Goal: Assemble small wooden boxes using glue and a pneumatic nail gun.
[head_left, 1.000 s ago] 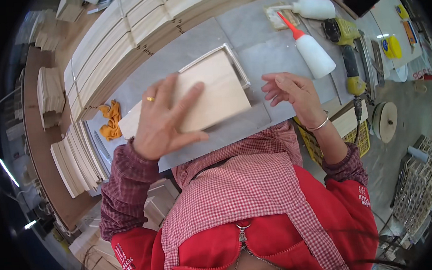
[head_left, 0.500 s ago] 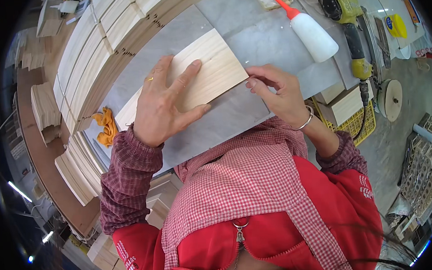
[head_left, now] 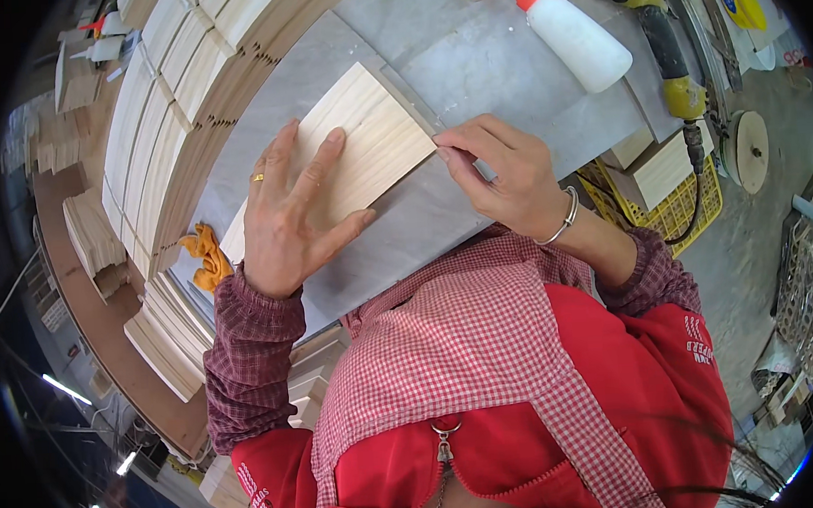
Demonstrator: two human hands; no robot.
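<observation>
A pale, flat wooden board (head_left: pixel 375 138) lies at a slant on the grey worktop. My left hand (head_left: pixel 287 214) rests on its left part, fingers spread and flat against the wood. At the board's right corner, my right hand (head_left: pixel 505 173) has thumb and forefinger pressed together. Whether they pinch the corner itself or some tiny piece there, I cannot make out. An orange cloth (head_left: pixel 206 257) lies crumpled left of my left wrist. Beyond my right hand lies a white squeeze bottle (head_left: pixel 581 44) with a red nozzle.
Tall stacks of wooden boards (head_left: pixel 174 119) line the left side of the worktop (head_left: pixel 479 66). A yellow-and-black power tool (head_left: pixel 672 65) with a hose lies at the right. Below it, a yellow crate (head_left: pixel 695 225) holds wood pieces. A yellow round container (head_left: pixel 743 6) stands at the far right.
The view has shifted slightly. My right thumb and forefinger have come together at the board's corner, where they were a little apart. My left hand stays spread on the board.
</observation>
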